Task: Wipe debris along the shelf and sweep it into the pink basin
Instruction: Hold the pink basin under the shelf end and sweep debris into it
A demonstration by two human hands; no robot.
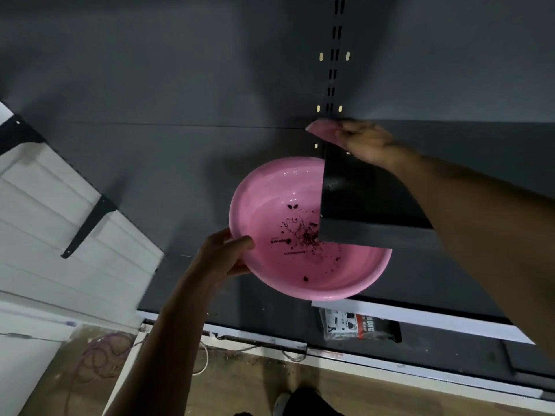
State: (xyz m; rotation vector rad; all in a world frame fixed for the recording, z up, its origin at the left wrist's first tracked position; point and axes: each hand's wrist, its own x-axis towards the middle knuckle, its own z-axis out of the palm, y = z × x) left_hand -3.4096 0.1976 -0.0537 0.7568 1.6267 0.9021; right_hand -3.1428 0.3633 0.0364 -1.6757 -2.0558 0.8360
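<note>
Your left hand (223,255) grips the near-left rim of the pink basin (270,211), thumb hooked over the lip and fingers curled beneath, so the bowl hangs tilted toward you with its far-right part tucked under the end of the dark shelf (450,175). That placement looks deliberate: whatever comes off the shelf's open left edge should drop straight into the bowl rather than onto the floor (246,385). A scatter of dark debris (306,235) already lies on the basin's bottom, thickest right below the shelf's front corner, which suggests the catch point is well chosen.

Your right hand (365,142) is up at the back corner of the shelf, beside the slotted upright (333,67), fingers closed round a pink cloth (322,132) whose free end pokes out to the left past the shelf edge. Your forearm lies along the shelf top, so the cloth is placed to pull material leftward to the edge. How firmly the cloth presses on the surface cannot be told from here.

I judge that you are at the end of a wiping pass, at the point where dirt goes over the edge. Keep the basin snug under that edge; a gap there would let crumbs miss. On the lower shelf (450,322), below the basin, lies a packet (360,327) with red and black print.
</note>
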